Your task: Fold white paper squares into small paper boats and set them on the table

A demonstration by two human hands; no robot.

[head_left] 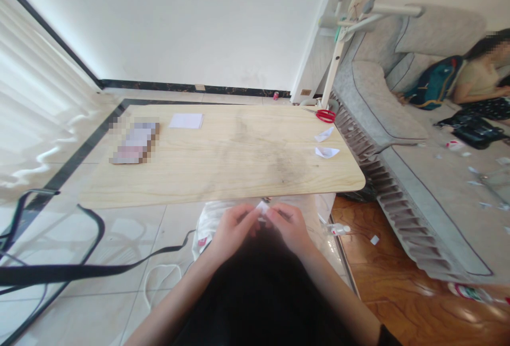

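Just off the table's near edge, my left hand (pixel 240 224) and my right hand (pixel 287 224) meet over my lap. Both pinch a small folded piece of white paper (pixel 262 207), whose pointed top shows between the thumbs. Its lower part is hidden by my fingers. On the wooden table (pixel 191 165), two folded paper boats (pixel 326 152) lie near the right end. Red-handled scissors (pixel 325 116) rest at the far right corner. A stack of white paper (pixel 186 120) sits toward the back left.
A blurred-out flat object (pixel 135 143) lies on the table's left. At right stands a grey sofa (pixel 370 96), where a person sits beside a teal backpack (pixel 434 83). A plastic bottle (pixel 338 229) lies on the floor. A black strap (pixel 119 269) stretches at left.
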